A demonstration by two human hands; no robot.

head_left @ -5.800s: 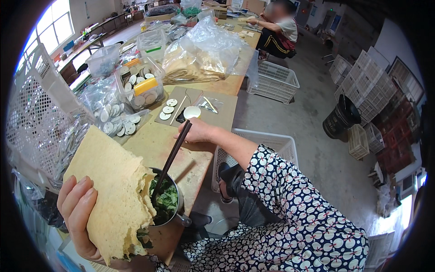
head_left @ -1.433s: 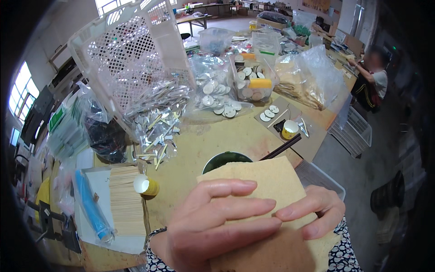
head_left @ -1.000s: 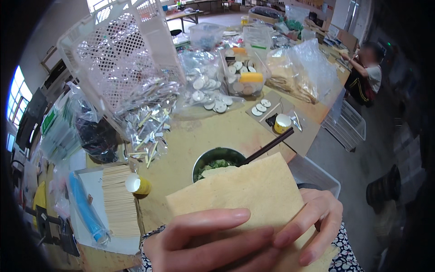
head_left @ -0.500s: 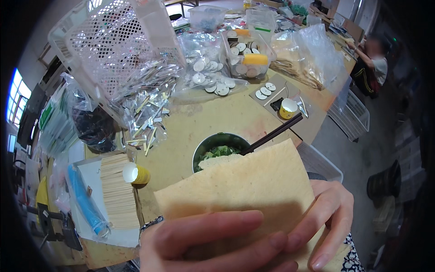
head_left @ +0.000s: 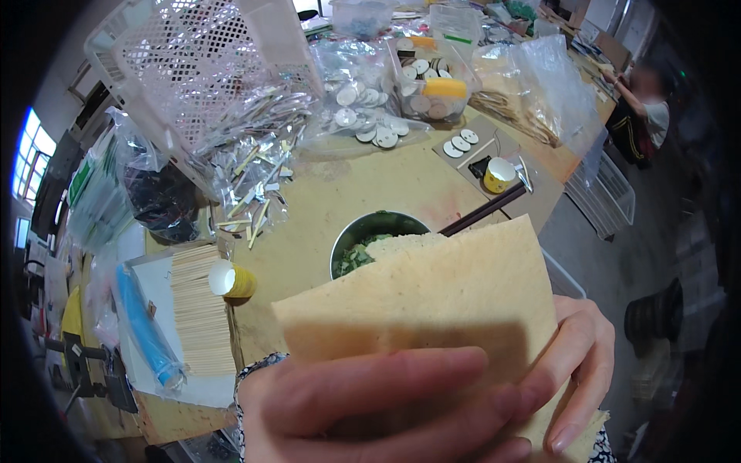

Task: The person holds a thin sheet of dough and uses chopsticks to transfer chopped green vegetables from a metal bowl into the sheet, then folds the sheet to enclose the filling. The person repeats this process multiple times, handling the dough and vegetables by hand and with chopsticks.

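A tan sheet of flatbread [head_left: 432, 289], folded or layered near its lower right, is held up close in front of me. My right hand [head_left: 575, 370] grips its right edge, fingers bent over the near side. Across its lower part reaches my left hand [head_left: 370, 401], fingers extended rightward and close to the right fingertips; its thumb is hidden. Behind the bread stands a metal bowl [head_left: 363, 225] with chopped greens [head_left: 356, 258], partly covered by the bread. A paler piece [head_left: 405, 245] shows at its rim. Dark chopsticks [head_left: 486, 210] rest in the bowl, slanting right.
On the table [head_left: 309, 204] are a tilted white plastic basket [head_left: 170, 85], bags of white discs [head_left: 370, 119], a clear tub [head_left: 436, 85], and yellow paper cups [head_left: 241, 281]. Thin sticks [head_left: 202, 316] lie on a tray at left. A person [head_left: 644, 108] sits far right beyond a crate [head_left: 602, 197].
The flatbread and both hands have shifted slightly right and up relative to the bowl, hiding more of it. My view has moved a little too. Both hands stay on the bread.
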